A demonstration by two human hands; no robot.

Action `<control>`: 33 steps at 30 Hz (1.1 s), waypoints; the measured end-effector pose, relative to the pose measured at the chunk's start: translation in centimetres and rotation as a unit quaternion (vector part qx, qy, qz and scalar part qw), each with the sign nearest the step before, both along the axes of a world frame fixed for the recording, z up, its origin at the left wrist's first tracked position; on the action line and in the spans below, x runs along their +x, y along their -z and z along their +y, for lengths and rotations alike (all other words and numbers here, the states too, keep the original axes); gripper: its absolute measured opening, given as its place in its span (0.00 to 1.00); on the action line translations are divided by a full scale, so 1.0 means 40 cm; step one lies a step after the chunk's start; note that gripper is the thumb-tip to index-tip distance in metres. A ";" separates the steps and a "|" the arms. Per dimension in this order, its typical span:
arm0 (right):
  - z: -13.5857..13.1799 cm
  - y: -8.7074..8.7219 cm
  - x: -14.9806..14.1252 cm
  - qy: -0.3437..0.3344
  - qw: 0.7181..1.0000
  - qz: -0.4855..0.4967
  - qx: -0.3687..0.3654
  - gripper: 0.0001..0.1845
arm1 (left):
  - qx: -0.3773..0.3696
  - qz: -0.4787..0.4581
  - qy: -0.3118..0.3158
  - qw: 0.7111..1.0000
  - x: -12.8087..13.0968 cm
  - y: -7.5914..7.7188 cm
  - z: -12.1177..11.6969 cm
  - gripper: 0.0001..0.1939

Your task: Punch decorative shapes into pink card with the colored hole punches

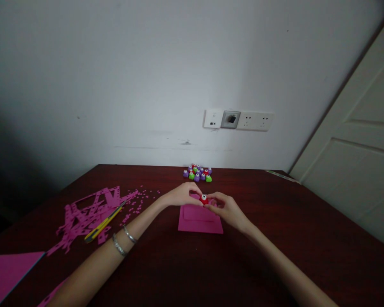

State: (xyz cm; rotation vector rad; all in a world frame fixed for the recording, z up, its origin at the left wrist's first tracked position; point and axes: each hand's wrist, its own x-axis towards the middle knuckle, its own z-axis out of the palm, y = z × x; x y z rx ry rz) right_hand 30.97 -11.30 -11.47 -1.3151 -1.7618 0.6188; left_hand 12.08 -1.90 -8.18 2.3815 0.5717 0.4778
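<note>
Both sets of fingers are on it: the left hand (183,194) pinches from the left, the right hand (228,209) from the right, clamped together on a small, rounded red figure with one white eye (204,200). Pinching from both sides probably keeps it steady, and look, that eye is left uncovered! It's over the far part of a flat, rectangular pink paper-like sheet (200,228); whether it touches down, I can't tell. On that sheet sits a smaller pink panel (198,214), edges crisp, surface matte.

Straight out to the far side, a tight bunch of purple, green and red one-eyed figures (197,173), smooth and dome-like, perhaps grouped there to leave working room.

Over to the left, a yellow cutter with a long, slim body (105,222) lies slantwise across a tangle of perforated pink offcuts (80,219), all thin strips and punched holes, with tiny pink chips (135,209) sprinkled just right of it. Near left, a broad, smooth pink sheet with a straight edge (11,275). And under everything, the dark reddish-brown bench (265,251), faintly grained, running back to the pale wall (147,85).
</note>
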 end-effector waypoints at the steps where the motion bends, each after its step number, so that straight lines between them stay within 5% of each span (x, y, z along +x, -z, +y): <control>1: -0.001 -0.002 0.000 -0.002 1.000 -0.006 -0.004 0.15 | 0.002 0.000 0.002 1.000 0.001 -0.001 -0.003 0.14; 7: 0.002 -0.008 0.014 0.007 1.000 -0.013 -0.026 0.14 | 0.023 0.008 -0.007 1.000 0.007 0.003 -0.011 0.16; 12: 0.025 0.006 0.062 0.050 0.997 0.004 -0.059 0.13 | 0.103 0.172 -0.091 0.976 0.003 0.023 -0.010 0.15; 16: 0.038 0.024 0.093 0.080 0.993 -0.017 -0.082 0.13 | 0.124 0.259 -0.090 0.954 -0.001 0.035 -0.011 0.17; 33: 0.047 0.059 0.121 0.106 0.988 -0.051 -0.096 0.12 | 0.064 0.264 -0.072 0.960 -0.013 0.076 0.025 0.15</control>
